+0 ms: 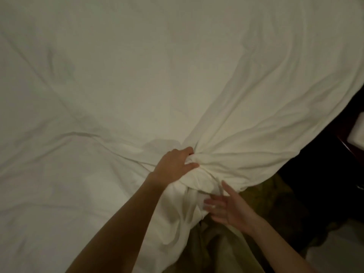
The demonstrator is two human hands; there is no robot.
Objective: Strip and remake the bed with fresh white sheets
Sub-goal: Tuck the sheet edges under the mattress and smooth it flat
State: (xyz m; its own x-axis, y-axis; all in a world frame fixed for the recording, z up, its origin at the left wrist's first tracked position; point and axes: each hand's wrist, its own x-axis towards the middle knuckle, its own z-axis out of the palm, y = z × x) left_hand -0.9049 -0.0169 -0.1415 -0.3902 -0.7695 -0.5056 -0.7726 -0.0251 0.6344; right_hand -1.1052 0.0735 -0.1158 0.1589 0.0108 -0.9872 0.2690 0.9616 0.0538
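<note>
A white sheet (157,75) covers the whole bed and is gathered into a tight bunch (208,160) at the near right corner. My left hand (175,166) grips that bunch from the left, fingers curled into the folds and thumb across the front. Just below it, my right hand (226,207) is blurred, with fingers spread and fairly straight against the hanging cloth at the corner. From the bunch, wrinkles fan out across the sheet, and its right edge hangs off the bed side.
Tan fabric (220,249) hangs below the corner between my arms. A dark wooden piece of furniture (346,134) with something white on it stands at the right edge. Dark floor lies to the right of the bed, with a paler patch (334,253) at bottom right.
</note>
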